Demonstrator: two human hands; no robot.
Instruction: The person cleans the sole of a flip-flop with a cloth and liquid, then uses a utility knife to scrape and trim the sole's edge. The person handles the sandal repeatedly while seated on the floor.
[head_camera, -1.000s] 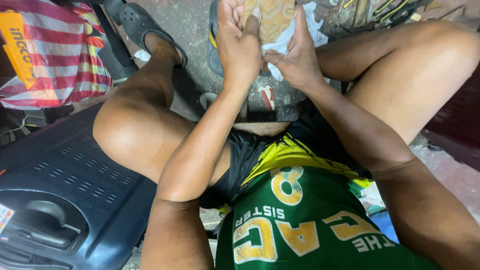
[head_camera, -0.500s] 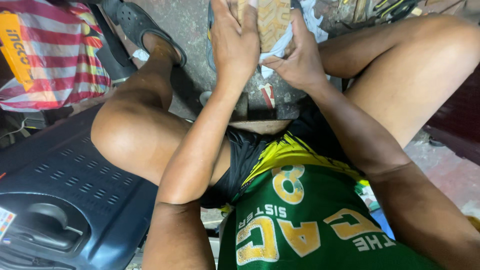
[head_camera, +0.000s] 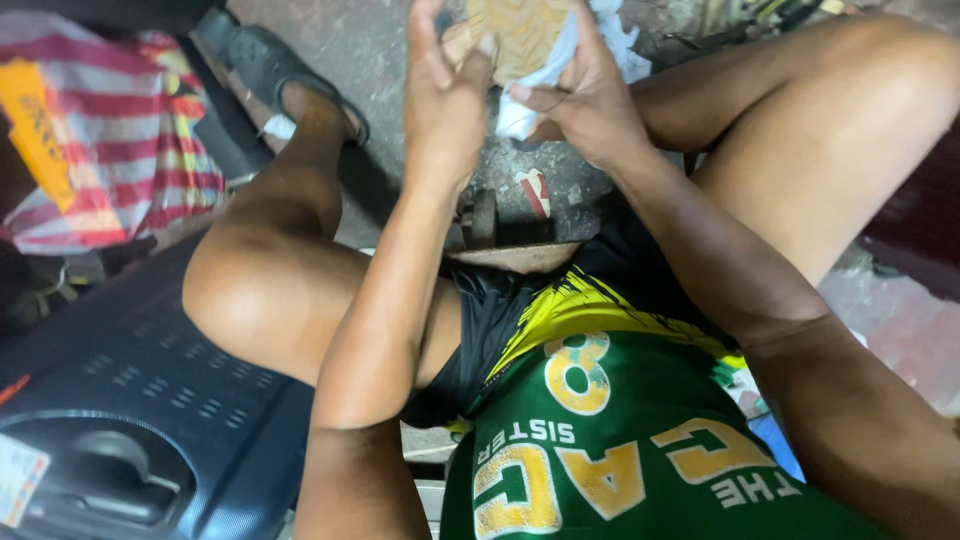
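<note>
both hands have risen since a second ago: the left hand (head_camera: 440, 100) and right hand (head_camera: 585, 100) stay clamped on a tan sole (head_camera: 520, 35) and white cloth (head_camera: 535, 95).

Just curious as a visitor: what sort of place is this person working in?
Probably an informal repair spot at floor level. The person sits low over a stained concrete floor, a dark plastic appliance casing lies beside one leg, and both hands work a tan shoe sole with a white cloth.
</note>
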